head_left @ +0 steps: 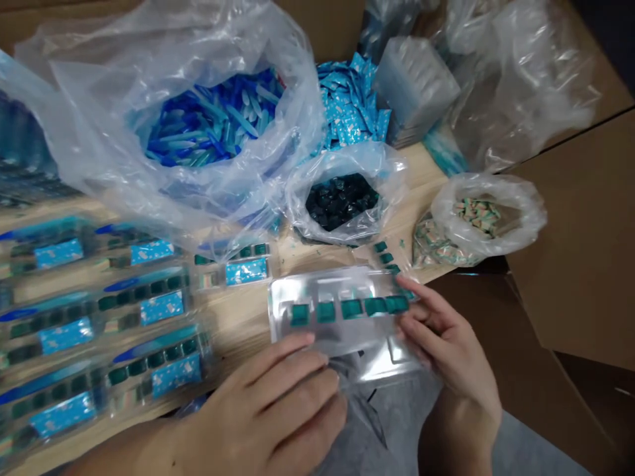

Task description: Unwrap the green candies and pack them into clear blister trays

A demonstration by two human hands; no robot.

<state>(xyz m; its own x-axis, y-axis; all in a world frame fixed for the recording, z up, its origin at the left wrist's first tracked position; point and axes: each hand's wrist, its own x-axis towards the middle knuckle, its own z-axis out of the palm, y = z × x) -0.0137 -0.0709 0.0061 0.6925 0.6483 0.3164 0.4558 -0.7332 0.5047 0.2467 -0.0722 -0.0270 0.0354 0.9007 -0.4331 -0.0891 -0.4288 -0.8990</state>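
A clear plastic blister tray (342, 291) lies at the near edge of the wooden table (238, 324), with several dark green square blocks (350, 309) set in a row in its pockets. My left hand (268, 410) rests with fingers stretched out on the tray's near left edge. My right hand (446, 350) touches the tray's right end, its fingertips on the rightmost green block (397, 304). A few loose green blocks (385, 256) lie just beyond the tray.
Filled trays (104, 324) with blue pieces, green blocks and blue sachets cover the table's left. Behind stand a big bag of blue sticks (213, 119), a bag of dark blocks (342, 198), a bag of small pale pieces (479, 215), blue sachets (352, 99), stacked empty trays (417, 86) and cardboard boxes (575, 251).
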